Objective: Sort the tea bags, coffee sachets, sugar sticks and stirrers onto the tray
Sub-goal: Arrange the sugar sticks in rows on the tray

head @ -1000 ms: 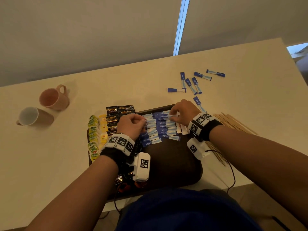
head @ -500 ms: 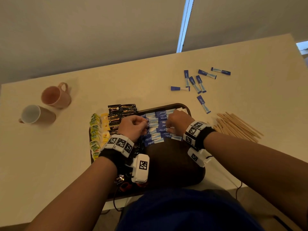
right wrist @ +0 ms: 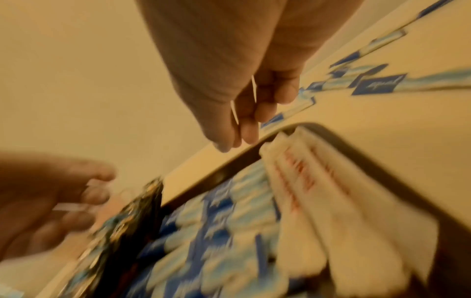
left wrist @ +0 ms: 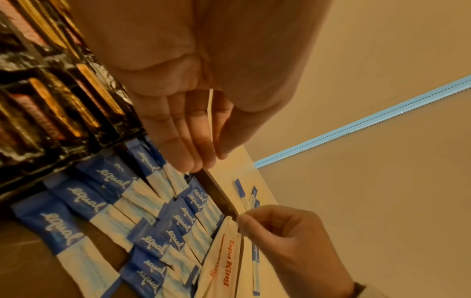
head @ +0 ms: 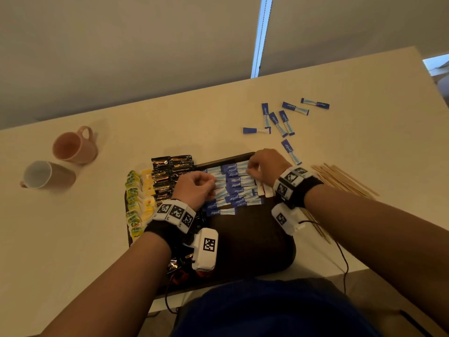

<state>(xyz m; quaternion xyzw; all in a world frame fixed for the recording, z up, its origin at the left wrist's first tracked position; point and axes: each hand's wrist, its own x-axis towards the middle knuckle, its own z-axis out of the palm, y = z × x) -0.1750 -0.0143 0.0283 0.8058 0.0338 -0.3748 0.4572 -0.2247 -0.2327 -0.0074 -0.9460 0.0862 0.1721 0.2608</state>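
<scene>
A dark brown tray [head: 255, 239] holds yellow and green tea bags [head: 138, 200], black coffee sachets [head: 167, 176], rows of blue sugar sticks [head: 234, 186] and a few white sachets [head: 263, 190]. My left hand [head: 211, 186] hovers over the left ends of the sugar rows. In the left wrist view it [left wrist: 211, 157] pinches a thin pale sachet [left wrist: 210, 113], seen edge-on. My right hand [head: 250, 170] is curled over the tray's far right corner; thin pale edges show between its fingers [right wrist: 248, 129]. More sugar sticks [head: 279, 120] and wooden stirrers [head: 345, 178] lie on the table.
A pink mug [head: 73, 147] and a brown mug [head: 46, 175] stand at the far left of the beige table. The near half of the tray is bare. A cable [head: 342, 259] hangs from my right wrist over the table's near edge.
My right hand drew back toward me over the sugar rows, then returned to the tray's far right corner. The left hand has stayed in place.
</scene>
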